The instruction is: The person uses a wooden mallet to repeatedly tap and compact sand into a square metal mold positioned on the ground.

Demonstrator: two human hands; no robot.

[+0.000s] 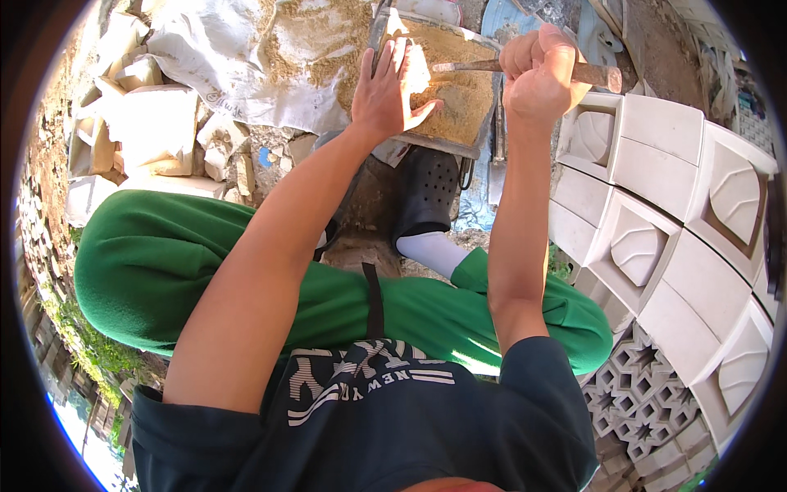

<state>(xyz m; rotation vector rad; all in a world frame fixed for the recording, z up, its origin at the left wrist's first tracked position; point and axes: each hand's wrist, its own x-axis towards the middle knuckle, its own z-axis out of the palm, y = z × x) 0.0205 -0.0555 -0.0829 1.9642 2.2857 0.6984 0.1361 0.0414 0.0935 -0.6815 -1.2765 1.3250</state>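
My left hand (389,98) lies on a square, dark-edged mould or tray (479,150) covered with yellowish sandy material (459,111). Its fingers are stretched out and the thumb points aside. Above the right part of that tray, my right hand (541,72) is closed around a brown stick-like tool (463,66). The tool lies roughly level across the view. Its thin end points left toward my left fingers, and its thicker end sticks out right of the fist. Whether the thin end touches the sand I cannot tell.
A white sack (238,61) sprinkled with sand spreads left of the tray, beside pale broken blocks (156,123). Stacked white cast blocks (656,168) and a star-patterned lattice block (639,394) stand on the right. My dark clog (426,184) is close against the tray's near edge.
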